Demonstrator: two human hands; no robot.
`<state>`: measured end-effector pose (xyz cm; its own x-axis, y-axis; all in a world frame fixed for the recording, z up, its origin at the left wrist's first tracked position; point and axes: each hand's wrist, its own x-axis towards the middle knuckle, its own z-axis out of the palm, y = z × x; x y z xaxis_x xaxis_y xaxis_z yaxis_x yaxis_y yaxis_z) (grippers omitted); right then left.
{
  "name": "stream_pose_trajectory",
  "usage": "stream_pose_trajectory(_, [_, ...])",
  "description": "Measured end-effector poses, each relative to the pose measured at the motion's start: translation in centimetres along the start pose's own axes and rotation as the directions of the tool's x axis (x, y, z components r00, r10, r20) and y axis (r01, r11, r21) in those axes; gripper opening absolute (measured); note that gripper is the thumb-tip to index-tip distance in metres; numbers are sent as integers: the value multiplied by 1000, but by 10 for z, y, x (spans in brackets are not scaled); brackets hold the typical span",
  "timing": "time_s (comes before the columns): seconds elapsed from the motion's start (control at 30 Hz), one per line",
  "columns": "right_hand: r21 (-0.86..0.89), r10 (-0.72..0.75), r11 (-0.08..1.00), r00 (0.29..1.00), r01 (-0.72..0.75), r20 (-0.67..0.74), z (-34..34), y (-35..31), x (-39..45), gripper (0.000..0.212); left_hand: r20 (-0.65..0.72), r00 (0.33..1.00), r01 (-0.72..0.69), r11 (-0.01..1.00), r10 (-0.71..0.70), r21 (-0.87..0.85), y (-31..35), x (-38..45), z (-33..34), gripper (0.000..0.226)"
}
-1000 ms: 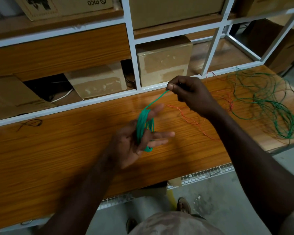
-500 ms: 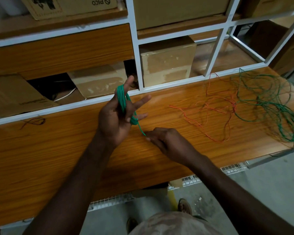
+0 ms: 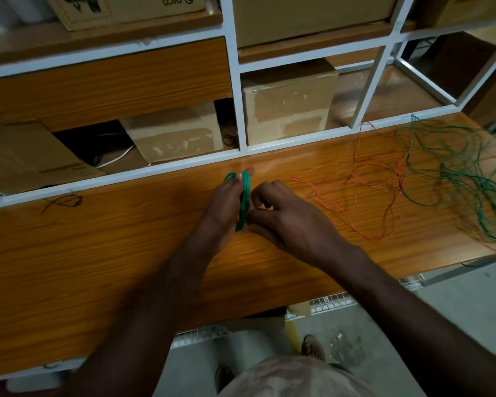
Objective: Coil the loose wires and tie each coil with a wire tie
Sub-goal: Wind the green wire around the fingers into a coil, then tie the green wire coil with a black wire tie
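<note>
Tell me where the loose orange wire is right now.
In the head view the orange wire lies sprawled on the wooden table, right of the right hand, with the tangled green wire just beyond it.

Both hands, left (image 3: 226, 202) and right (image 3: 292, 222), hold a green wire coil (image 3: 244, 202) over the wooden shelf (image 3: 98, 253).

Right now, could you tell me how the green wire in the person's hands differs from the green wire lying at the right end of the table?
The green coil is wound into tight, narrow loops; the loose green wire sprawls in wide, tangled loops. The green coil is wrapped around the left hand, with the right hand at its lower end; the loose green wire lies untouched on the table, partly overlapping the orange wire. Both are thin and green, and neither shows a tie.
</note>
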<state>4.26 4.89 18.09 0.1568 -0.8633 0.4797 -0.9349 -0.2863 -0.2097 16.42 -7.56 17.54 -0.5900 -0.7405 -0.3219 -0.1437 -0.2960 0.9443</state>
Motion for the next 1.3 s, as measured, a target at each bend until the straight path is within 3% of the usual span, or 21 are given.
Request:
stream_pose_trajectory(0.17, [197, 53, 978, 995, -68, 80, -3, 22, 9, 23, 134, 971, 186, 978, -197, 90, 3, -11, 0, 34])
stream_pose_trajectory(0.3, [502, 154, 837, 974, -219, 168, -7, 40, 15, 8, 336, 891, 293, 952, -305, 87, 6, -13, -8, 49])
stream_pose_trajectory(0.47, [683, 201, 678, 962, -273, 185, -5, 49, 18, 12, 474, 822, 404, 910, -315, -97, 8, -10, -13, 55])
stream_pose_trajectory(0.53, [732, 230, 621, 958, -282, 174, -1, 51, 18, 11, 536, 787, 429, 896, -306, -118, 9, -9, -15, 70])
stream_pose_trajectory(0.6, [716, 283, 629, 947, -302, 152, 3, 53, 17, 11, 541, 792, 399, 911, -282, -108, 9, -8, -17, 87])
stream_pose_trajectory(0.73, [740, 373, 581, 919, -339, 127, 10, 56, 15, 11, 365, 897, 277, 961, -250, -24, 12, -3, -17, 89])
stream_pose_trajectory(0.83, [798, 449, 469, 880, -379, 154, 17, 58, 9, 6, 194, 971, 127, 990, -136, 59, 11, -4, -16, 59])
stream_pose_trajectory(0.93, [866, 606, 273, 774, -420, 184, 22, 60, 4, 14, 100, 994, -56, 985, 40, 163, 4, -6, -14, 35])
stream_pose_trajectory(1.03, [908, 662, 141, 720, -395, 210, 26, 59, 0, 17, -7, 976, -203, 921, 218, 332, -7, -5, -13, 29])
stream_pose_trajectory(1.13, [922, 659, 58, 708, -383, 252, 32, 57, -4, 15, -123, 931, -257, 859, 342, 443, -23, -10, -6, 28])
stream_pose_trajectory(1.2, [917, 653, 42, 705, -396, 275, 34, 57, -6, 14, -180, 895, -271, 817, 409, 509, -32, -13, 1, 26])
stream_pose_trajectory(1.3, [904, 612, 99, 741, -417, 275, 34, 57, -8, 16, -283, 846, -246, 801, 452, 545, -42, -14, 8, 28])
